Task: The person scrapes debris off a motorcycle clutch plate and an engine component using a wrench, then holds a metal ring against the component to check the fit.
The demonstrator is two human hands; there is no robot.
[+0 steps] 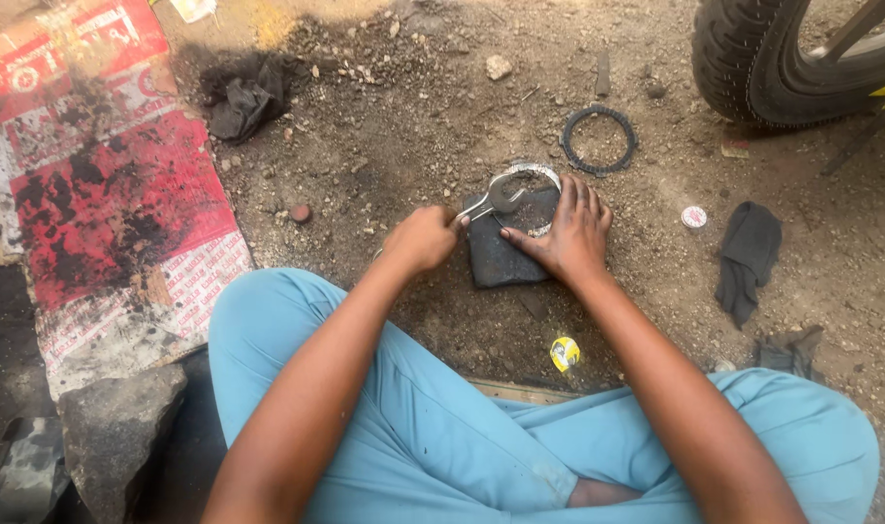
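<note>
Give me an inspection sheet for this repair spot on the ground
Surface: bare dirt ground, gravelly.
Job's things: metal ring on dark pad; open-end spanner laid against the ring.
Clutter: toothed black ring, dark rags, small round cap, yellow scrap, stones.
Hands: left hand grips the spanner; right hand presses the ring, fingers spread.
Cables: nothing seen.
Surroundings: tyre, red printed sheet, rock.
</note>
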